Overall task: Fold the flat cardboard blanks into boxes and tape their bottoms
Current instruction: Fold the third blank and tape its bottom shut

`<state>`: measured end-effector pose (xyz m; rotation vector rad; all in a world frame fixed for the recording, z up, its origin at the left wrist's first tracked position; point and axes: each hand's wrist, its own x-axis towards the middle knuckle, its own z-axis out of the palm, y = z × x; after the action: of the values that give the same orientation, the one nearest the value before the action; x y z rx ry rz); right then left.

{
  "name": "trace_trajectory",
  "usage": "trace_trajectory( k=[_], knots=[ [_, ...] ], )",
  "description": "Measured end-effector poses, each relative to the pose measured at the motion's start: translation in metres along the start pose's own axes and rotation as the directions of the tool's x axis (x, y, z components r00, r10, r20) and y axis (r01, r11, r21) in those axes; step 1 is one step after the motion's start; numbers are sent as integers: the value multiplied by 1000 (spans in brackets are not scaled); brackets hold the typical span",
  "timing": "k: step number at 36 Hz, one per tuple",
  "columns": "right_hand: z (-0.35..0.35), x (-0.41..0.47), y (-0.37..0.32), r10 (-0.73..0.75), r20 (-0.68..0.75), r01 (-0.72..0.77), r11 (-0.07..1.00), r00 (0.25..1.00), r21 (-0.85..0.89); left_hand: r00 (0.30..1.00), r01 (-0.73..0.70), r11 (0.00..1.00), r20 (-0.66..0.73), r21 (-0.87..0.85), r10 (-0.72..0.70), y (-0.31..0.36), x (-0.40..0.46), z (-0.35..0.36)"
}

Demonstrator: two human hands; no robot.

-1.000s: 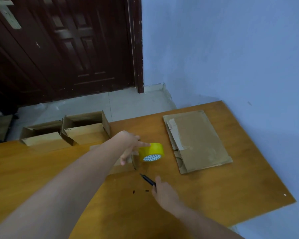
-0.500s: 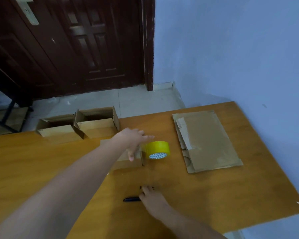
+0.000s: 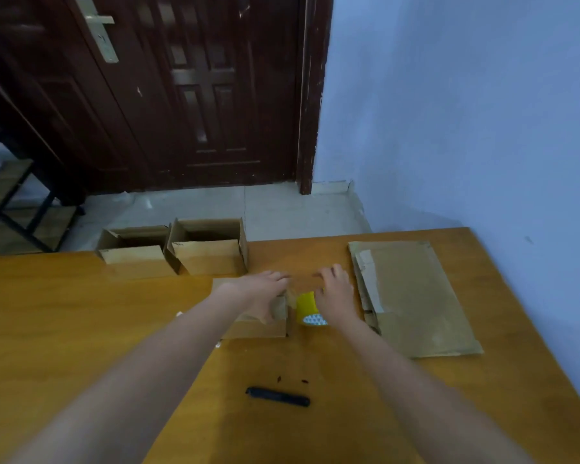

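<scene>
**Both hands at the tape roll and the small box**

The left hand (image 3: 265, 293) lay on top of a small cardboard box (image 3: 258, 324) near the middle of the wooden table (image 3: 81, 329), fingers spread forward and the thumb pressed down on the box's near top edge; it rested on the cardboard more than it clasped it. The right hand (image 3: 335, 296) was draped over a yellow tape roll (image 3: 307, 308) that stood on its edge just right of that box, the fingers curled over the roll's far side. Motion blur hid whether the fingers actually squeezed the roll, so its grip could not be told for certain. A pale strip between the box's top corner and the roll looked like tape, but it was too blurred to confirm.

To the right of the roll, a stack of flat cardboard blanks (image 3: 416, 303) lay on the table close to the blue wall (image 3: 466, 112), with a torn, lighter strip along its left side. At the table's far edge stood two folded boxes side by side with their tops open: the left box (image 3: 133, 252) and the right box (image 3: 208, 256), touching each other. Nearer the camera, a black pen-like tool (image 3: 277, 396) lay flat on the table, well apart from both hands. Beyond the table stood a dark wooden door (image 3: 181, 95).
</scene>
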<state>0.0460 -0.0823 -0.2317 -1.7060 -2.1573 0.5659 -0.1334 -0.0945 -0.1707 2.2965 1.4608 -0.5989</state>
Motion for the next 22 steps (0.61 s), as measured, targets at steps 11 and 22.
trace_trajectory(
  k=[11, 22],
  knots=[
    [21, 56, -4, 3, 659, -15, 1000, 752, 12, 1000, -10, 999, -17, -42, 9, -3, 0, 5],
    [15, 48, -13, 78, 622, 13, 990, 779, -140, 999, -38, 998, -19, 59, 39, 4, -1, -3]
  ],
)
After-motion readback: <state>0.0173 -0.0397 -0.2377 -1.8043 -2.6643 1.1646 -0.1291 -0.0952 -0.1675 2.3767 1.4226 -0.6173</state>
